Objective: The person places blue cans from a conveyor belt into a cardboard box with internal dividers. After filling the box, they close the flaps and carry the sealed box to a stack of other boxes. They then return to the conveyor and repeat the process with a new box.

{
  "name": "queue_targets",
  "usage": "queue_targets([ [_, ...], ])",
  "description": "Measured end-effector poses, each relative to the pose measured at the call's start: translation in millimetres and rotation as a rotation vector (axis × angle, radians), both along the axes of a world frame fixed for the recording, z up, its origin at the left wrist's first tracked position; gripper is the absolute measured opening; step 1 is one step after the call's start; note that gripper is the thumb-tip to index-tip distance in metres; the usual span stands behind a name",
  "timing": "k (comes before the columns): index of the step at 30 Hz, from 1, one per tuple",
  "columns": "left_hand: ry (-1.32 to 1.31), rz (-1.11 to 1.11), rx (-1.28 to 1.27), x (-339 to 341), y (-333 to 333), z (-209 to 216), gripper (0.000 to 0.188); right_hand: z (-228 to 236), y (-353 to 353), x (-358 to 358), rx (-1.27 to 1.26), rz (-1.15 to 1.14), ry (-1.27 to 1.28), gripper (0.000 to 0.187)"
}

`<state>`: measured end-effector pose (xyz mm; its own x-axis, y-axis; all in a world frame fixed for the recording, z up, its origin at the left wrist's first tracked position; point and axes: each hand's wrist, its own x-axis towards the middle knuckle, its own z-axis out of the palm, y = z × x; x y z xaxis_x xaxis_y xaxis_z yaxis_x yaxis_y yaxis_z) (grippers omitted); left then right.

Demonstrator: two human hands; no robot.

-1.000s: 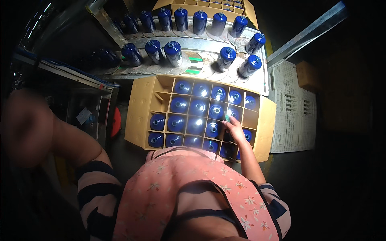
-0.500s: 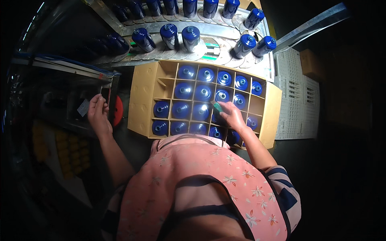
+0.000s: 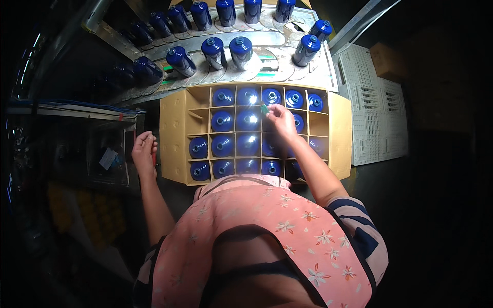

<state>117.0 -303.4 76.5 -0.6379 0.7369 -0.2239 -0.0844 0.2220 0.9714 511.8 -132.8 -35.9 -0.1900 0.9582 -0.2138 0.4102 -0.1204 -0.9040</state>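
Note:
In front of me stands an open cardboard carton (image 3: 174,134), split into cells by dividers. Most cells hold a shiny blue bottle (image 3: 222,121) seen from above, neck up. My right hand (image 3: 281,122) is over the middle of the carton, fingers closed on a small green object (image 3: 265,109) whose kind I cannot make out. The hand and forearm hide some cells below them. Left of the carton, my left hand (image 3: 145,149) is raised with bent fingers pressed together; whatever they may hold is hidden. A bit of red shows behind that hand.
Beyond the carton, a conveyor (image 3: 205,82) of overlapping plates carries several upright blue bottles (image 3: 241,52) in two rows. A white plastic pallet (image 3: 367,118) with a brown box (image 3: 387,61) lies to the right. A metal rail (image 3: 364,23) slants above the conveyor's right end.
My right hand has moved up and slightly left across the carton with the green object. My left hand has shifted right and lower. Bottles at the conveyor's right end have changed position.

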Motion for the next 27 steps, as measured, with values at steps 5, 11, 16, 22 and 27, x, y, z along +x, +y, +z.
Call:
queue_targets([
  [5, 0.11, 0.001, -0.368, 2, -55, -102, 0.052, 26, 69, 20, -0.208, -0.168, 0.467, 0.017],
  [11, 0.482, -0.194, -0.628, 67, -57, -149, 0.07, 95, 208, 14, -0.028, -0.239, 0.617, 0.008],
  [16, 0.606, -0.1, -0.74, 94, -48, -132, 0.066, 95, 310, -56, -0.04, -0.113, 0.542, 0.006],
  [22, 0.579, -0.08, -0.687, 98, -57, -126, 0.062, 20, 375, -141, -0.442, -0.142, 0.266, 0.007],
  [27, 0.565, -0.117, -0.618, 97, -62, -128, 0.057, -39, 400, -152, -0.522, -0.066, -0.02, 0.011],
])
